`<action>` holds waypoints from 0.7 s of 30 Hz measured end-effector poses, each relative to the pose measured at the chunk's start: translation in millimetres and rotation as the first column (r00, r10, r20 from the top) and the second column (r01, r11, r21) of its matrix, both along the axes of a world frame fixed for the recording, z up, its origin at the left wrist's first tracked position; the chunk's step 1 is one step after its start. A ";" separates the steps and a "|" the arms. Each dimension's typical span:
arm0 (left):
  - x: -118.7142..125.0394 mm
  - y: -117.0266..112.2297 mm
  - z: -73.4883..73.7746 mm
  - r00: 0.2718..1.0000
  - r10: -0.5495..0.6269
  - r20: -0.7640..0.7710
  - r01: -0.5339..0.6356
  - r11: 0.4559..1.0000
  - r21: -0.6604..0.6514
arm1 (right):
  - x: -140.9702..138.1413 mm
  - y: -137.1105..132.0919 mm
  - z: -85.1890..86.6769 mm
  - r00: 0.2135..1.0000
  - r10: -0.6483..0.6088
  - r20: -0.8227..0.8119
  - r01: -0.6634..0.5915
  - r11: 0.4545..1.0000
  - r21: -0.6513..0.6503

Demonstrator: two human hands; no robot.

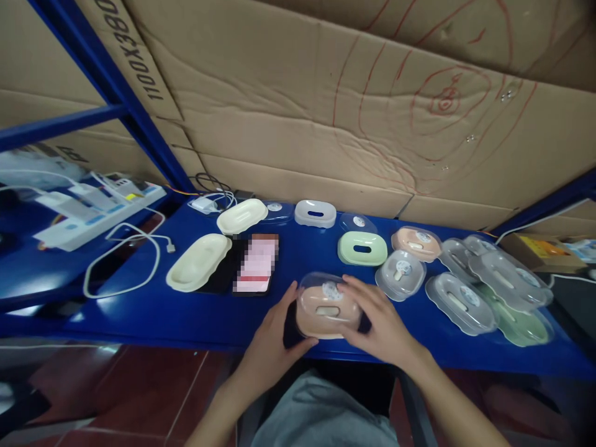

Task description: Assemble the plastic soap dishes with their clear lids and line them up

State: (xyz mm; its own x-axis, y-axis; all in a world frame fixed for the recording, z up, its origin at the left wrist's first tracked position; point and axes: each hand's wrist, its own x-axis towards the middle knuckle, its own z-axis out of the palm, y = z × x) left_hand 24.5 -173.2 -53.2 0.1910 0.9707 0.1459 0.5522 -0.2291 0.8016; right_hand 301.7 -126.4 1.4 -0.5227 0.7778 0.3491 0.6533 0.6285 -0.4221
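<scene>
A peach oval soap box (pixel 321 324) with a clear lid and a round sticker is between my hands near the table's front edge. My left hand (pixel 275 332) curves round its left side, thumb at the front. On the right, my right hand (pixel 379 316) grips it with fingers on the lid and thumb low at the front. Just beyond my right hand is a grey lidded soap box (pixel 400 274). Behind the held box sits a green dish (pixel 362 248) with a dark slot. A second peach lidded box (pixel 416 243) lies to its right.
Several lidded boxes (pixel 510 279) overlap at the right. Two cream trays (pixel 199 262) and a phone (pixel 257 264) lie left. A pale grey dish (pixel 315 213) and clear lids (pixel 357 222) stand at the back, before cardboard (pixel 279 124). A power strip (pixel 100 214) with cables is far left.
</scene>
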 end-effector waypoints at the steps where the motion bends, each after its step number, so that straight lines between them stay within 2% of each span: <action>1: -0.2 0.3 0.4 1.000 -0.004 0.017 0.005 1.000 -0.010 | 3.0 -10.4 -7.1 1.000 0.001 0.007 -0.001 1.000 0.003; 3: -1.1 0.9 1.1 0.999 -0.012 0.032 0.013 1.000 -0.029 | 3.8 -22.0 -18.6 1.000 0.000 0.008 0.000 1.000 0.020; 6: -3.1 1.7 2.3 1.000 -0.025 0.009 0.025 0.999 -0.025 | -0.2 -23.1 -26.6 0.999 0.051 0.016 -0.052 0.996 0.074; 10: -4.5 2.4 4.4 0.998 -0.045 -0.033 0.046 0.999 0.011 | -1.2 -16.4 -29.4 0.994 0.102 0.026 -0.104 0.991 0.088; 14: -3.6 2.8 5.9 0.999 -0.034 -0.041 0.037 0.998 0.056 | 4.6 -14.7 -34.5 0.995 0.092 0.028 -0.094 0.993 0.068; 21: -4.3 4.0 4.4 0.998 -0.047 -0.039 0.049 0.998 0.043 | 6.3 -19.3 -36.8 0.989 0.115 0.089 -0.127 0.982 0.139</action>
